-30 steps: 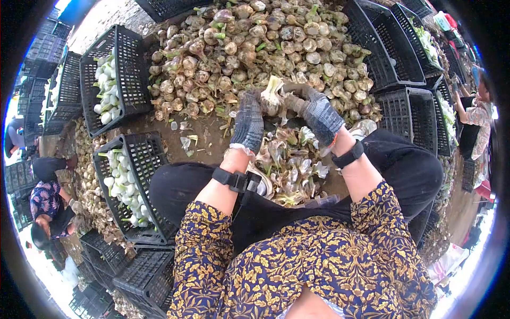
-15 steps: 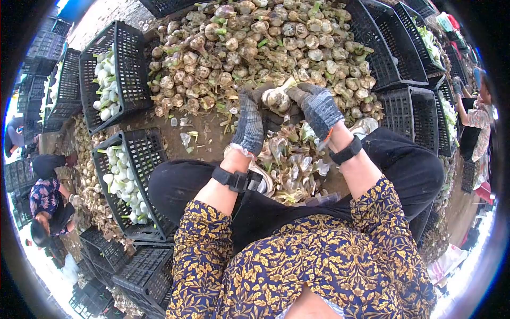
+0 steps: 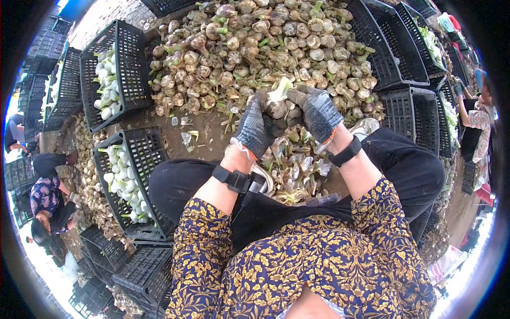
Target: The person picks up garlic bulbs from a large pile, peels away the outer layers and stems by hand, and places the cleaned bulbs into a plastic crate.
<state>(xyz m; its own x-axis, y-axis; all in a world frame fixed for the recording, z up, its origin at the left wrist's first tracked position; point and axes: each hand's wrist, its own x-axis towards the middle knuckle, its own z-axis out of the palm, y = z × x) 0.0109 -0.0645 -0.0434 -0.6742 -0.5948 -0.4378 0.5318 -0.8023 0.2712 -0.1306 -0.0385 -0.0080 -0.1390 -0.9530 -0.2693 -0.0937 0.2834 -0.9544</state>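
Head view: both gloved hands, left [image 3: 255,126] and right [image 3: 317,110], grip clamped on unlabelled bulb [image 3: 277,106].

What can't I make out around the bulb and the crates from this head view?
- Bulb: its underside, covered by the gloved left hand and right hand.
- Each hand's grip: fingertips curl behind the bulb.
- Near crate: lower end cut by the thigh.
- Far right crates: contents blurred at the lens edge.
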